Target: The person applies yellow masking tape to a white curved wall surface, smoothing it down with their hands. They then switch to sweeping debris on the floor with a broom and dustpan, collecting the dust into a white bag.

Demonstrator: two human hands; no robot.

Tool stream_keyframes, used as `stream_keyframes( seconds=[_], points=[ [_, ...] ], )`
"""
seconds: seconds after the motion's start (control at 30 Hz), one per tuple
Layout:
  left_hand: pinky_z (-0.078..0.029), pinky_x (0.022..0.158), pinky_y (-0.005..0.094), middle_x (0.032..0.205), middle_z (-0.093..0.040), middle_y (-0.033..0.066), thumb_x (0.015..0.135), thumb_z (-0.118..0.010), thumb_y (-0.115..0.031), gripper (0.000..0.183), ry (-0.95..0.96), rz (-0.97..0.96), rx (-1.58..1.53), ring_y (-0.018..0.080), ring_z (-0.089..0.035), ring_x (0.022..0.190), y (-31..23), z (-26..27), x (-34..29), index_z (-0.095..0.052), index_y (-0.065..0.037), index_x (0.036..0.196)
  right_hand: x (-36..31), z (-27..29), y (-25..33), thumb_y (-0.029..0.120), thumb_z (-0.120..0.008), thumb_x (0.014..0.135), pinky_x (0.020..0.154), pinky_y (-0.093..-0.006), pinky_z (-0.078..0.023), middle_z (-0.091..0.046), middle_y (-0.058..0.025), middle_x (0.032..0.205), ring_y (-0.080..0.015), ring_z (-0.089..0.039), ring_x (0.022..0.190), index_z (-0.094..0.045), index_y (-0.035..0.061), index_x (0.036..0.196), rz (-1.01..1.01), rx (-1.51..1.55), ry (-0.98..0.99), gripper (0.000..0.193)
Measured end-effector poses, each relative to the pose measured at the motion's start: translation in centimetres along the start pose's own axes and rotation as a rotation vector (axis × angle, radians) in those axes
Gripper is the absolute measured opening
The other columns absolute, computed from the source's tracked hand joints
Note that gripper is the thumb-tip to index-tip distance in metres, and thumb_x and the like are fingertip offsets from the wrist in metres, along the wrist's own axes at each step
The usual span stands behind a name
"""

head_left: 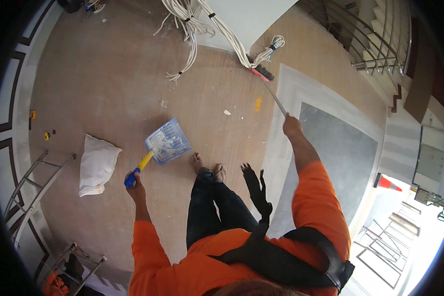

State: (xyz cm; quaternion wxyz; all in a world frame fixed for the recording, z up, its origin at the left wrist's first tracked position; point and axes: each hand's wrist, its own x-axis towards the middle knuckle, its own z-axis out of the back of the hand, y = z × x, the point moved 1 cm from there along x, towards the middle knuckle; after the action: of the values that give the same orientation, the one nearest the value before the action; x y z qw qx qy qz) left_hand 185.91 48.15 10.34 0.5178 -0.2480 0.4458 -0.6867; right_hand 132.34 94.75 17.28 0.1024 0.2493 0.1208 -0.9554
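My left hand (137,186) is closed round the blue and yellow handle of a dustpan (168,142). Its wide blue pan, streaked with white dust, is held out in front of my feet. With my right arm stretched forward, my right hand (292,126) grips the thin grey stick of a broom (276,98). The red and black broom head (261,74) touches the floor at the foot of a white column, beside a bundle of white cables (274,45). Small white scraps (227,112) lie on the floor between pan and broom.
A white sack (97,165) lies left of the dustpan, near a metal ladder (34,185). More cable bundles (190,22) hang by the white column (251,19). A dark grey panel (325,153) is at the right. Stair railings (375,39) stand far right, above a traffic cone (389,184).
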Motion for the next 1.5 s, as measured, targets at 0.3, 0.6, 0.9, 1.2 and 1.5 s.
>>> stream_keyframes(
  seconds=[0.3,0.6,0.9,1.2,1.5],
  points=[
    [-0.045,0.084,0.0302,0.099,-0.06,0.0086,0.087,-0.069,-0.026,0.038,-0.151,0.144,-0.052,0.0177,-0.056,0.09,-1.3,0.9,-2.4,-0.059,0.004,0.106,-11.0,-1.6,-1.1,0.014,-0.038,0.094,0.079,-0.0449,-0.052,-0.065,-0.0175,0.105,-0.0328,-0.063,0.096,-0.044,0.0014,0.131,0.299,-0.163,0.238,0.04],
    [-0.038,0.057,0.0283,0.074,-0.052,0.001,0.088,-0.068,-0.027,0.028,-0.244,0.189,-0.151,0.0127,-0.044,0.063,-6.2,4.6,-5.4,-0.059,-0.001,0.082,-30.2,-7.3,-14.1,0.016,-0.052,0.088,0.086,-0.0456,-0.049,-0.063,-0.0213,0.107,-0.0363,-0.06,0.103,-0.036,0.0121,0.14,-0.216,0.146,0.322,0.055],
    [-0.043,0.066,0.0304,0.08,-0.058,0.0051,0.088,-0.066,-0.03,0.033,-0.154,0.118,0.071,0.0166,-0.05,0.07,-5.2,11.1,1.8,-0.063,0.003,0.093,-23.6,-15.3,-7.9,0.006,-0.051,0.08,0.06,-0.0407,-0.057,-0.064,-0.026,0.099,-0.0334,-0.068,0.08,-0.057,-0.0086,0.111,-0.404,0.441,0.435,0.035],
    [-0.047,0.076,0.0299,0.092,-0.063,0.0101,0.086,-0.07,-0.021,0.032,0.199,-0.045,0.185,0.0168,-0.059,0.082,-0.3,10.7,14.4,-0.058,0.005,0.1,-30.5,-7.4,13.0,0.007,-0.05,0.082,0.086,-0.0436,-0.051,-0.061,-0.0238,0.112,-0.0357,-0.06,0.105,-0.047,-0.0022,0.126,-0.155,0.336,0.571,0.045],
    [-0.049,0.073,0.0298,0.087,-0.061,0.0075,0.086,-0.069,-0.022,0.032,0.346,-0.06,0.036,0.0166,-0.059,0.077,3.2,10.3,23.5,-0.056,0.003,0.102,-34.2,-1.5,23.5,0.011,-0.048,0.087,0.093,-0.0447,-0.046,-0.059,-0.0215,0.117,-0.0353,-0.057,0.109,-0.033,0.0075,0.142,-0.15,0.25,0.422,0.057]
  ],
)
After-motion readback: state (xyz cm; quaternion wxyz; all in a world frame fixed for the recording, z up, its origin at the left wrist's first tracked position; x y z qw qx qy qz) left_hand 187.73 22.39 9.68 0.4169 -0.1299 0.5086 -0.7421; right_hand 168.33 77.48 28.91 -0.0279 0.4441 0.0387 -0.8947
